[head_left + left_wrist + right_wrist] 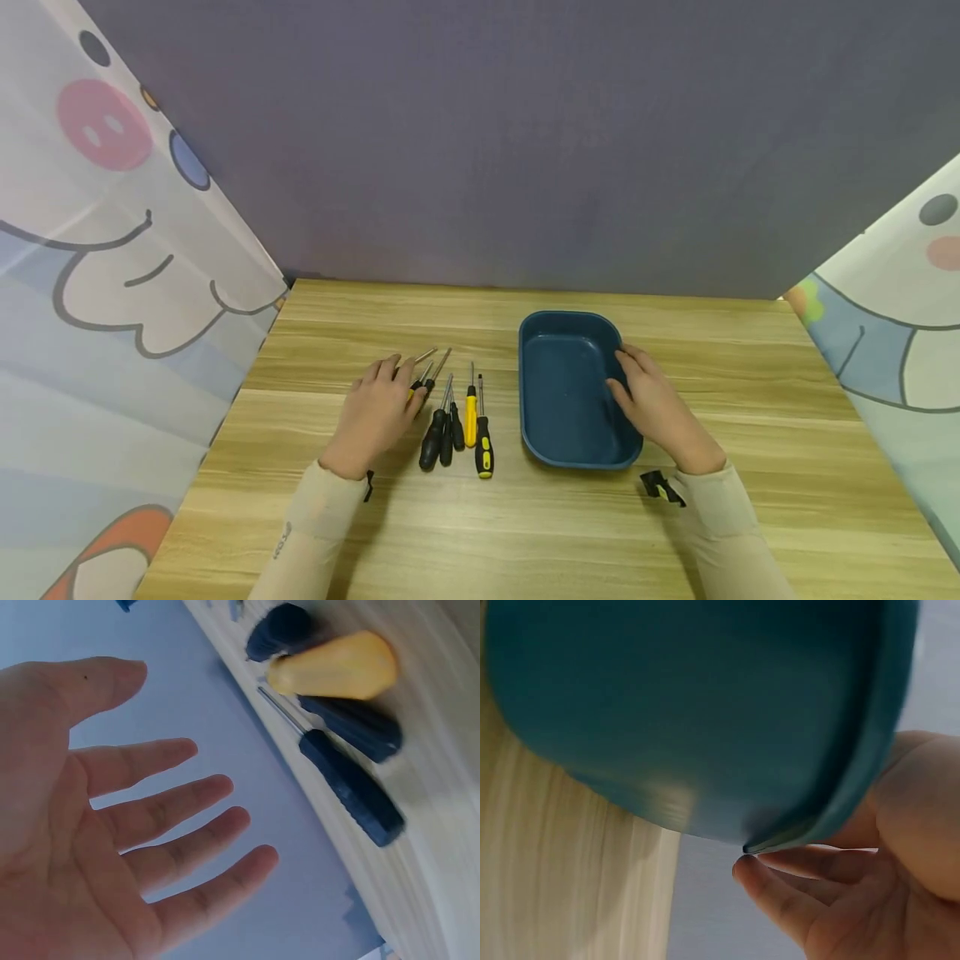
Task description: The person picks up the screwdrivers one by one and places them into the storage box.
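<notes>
Spread fingers on the left hand [375, 421] hold nothing, over screwdrivers [471, 421] lying on the counter [465, 542]; the right hand [656, 408] grips the blue box [570, 400] by its rim. The screwdrivers should be stiff, fairly light, best taken by their thick handles; the box likely smooth plastic.

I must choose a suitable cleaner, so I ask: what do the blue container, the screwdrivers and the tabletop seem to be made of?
Blue container: probably moulded plastic; smooth, slightly glossy, with soft highlights and rounded corners.
Screwdrivers: grey, shiny shafts suggest metal; smooth, solid-coloured black and yellow handles suggest plastic, perhaps rubber.
Tabletop: visible grain suggests wood, smooth finish, though printed laminate is possible.
</notes>
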Demonstrator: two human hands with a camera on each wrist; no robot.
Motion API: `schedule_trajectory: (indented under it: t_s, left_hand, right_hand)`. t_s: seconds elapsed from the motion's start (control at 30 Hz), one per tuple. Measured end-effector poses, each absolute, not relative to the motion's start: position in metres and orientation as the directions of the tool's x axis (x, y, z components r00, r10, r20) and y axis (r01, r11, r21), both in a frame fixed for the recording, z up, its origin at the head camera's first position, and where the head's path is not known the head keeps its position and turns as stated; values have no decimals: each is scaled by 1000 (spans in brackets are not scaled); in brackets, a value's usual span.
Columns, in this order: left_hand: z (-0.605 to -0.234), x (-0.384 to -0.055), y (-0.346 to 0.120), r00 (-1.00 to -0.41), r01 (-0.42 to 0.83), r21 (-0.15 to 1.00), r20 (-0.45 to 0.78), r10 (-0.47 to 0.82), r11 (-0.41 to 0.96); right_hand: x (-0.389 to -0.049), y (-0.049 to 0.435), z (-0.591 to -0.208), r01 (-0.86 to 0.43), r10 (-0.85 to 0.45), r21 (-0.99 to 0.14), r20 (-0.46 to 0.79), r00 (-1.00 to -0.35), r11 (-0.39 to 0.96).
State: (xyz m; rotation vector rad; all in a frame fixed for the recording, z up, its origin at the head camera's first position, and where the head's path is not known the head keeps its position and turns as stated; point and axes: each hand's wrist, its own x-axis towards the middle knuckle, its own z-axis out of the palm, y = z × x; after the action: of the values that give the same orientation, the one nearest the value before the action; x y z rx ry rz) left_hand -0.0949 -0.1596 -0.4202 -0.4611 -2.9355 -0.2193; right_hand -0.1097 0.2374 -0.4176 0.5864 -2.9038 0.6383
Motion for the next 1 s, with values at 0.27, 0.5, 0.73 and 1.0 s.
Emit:
schedule_trajectory:
  t_s: [0.27, 0.5, 0.73, 1.0]
  left_hand:
    - [-424, -100, -173, -945, 300, 165, 184, 269, 940]
    - [-426, -109, -185, -962, 261, 183, 128, 240, 948]
    - [-431, -115, -192, -968, 247, 179, 77, 237, 952]
    - [-434, -121, -196, -976, 213, 190, 10, 216, 958]
  right_hand:
    - [-112, 239, -421, -411, -327, -390, 265, -907, 824]
    - [-113, 243, -423, -405, -314, -397, 276, -908, 823]
    - [-113, 248, -425, -364, -284, -482, 233, -930, 797]
    - [-114, 254, -424, -283, -241, -569, 150, -959, 772]
